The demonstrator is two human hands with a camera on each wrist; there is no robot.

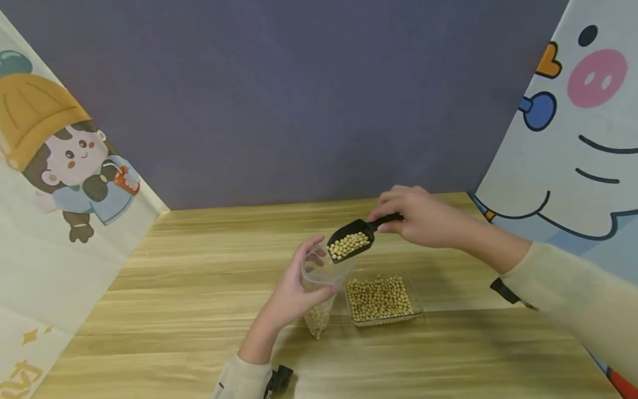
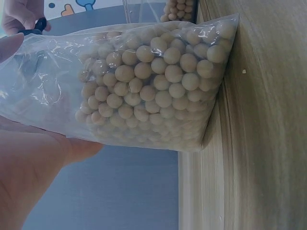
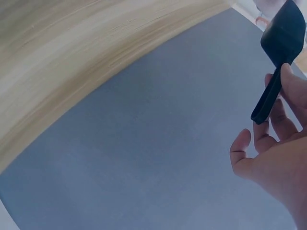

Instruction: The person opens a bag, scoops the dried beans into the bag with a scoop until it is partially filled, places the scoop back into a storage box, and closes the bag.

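My left hand [image 1: 289,296] holds a clear plastic bag [image 1: 319,320] near its open mouth, fingers on one side and thumb on the other. Round pale-yellow beans [image 2: 153,81] fill the lower part of the bag, whose bottom rests on the wooden table. In my right hand [image 1: 423,219] is a black scoop [image 3: 285,36], pinched by its handle. The scoop carries a heap of beans [image 1: 349,245] and tilts down toward the bag, its front lip overlapping the mouth in the head view. Right of the bag sits a clear rectangular container [image 1: 417,311] of the same beans.
The wood-grain table [image 1: 199,277] runs back to a plain grey-blue wall [image 1: 299,100]. Cartoon-printed panels stand along the left [image 1: 50,277] and right sides. A tiny pale crumb [image 2: 243,71] lies on the table near the bag in the left wrist view.
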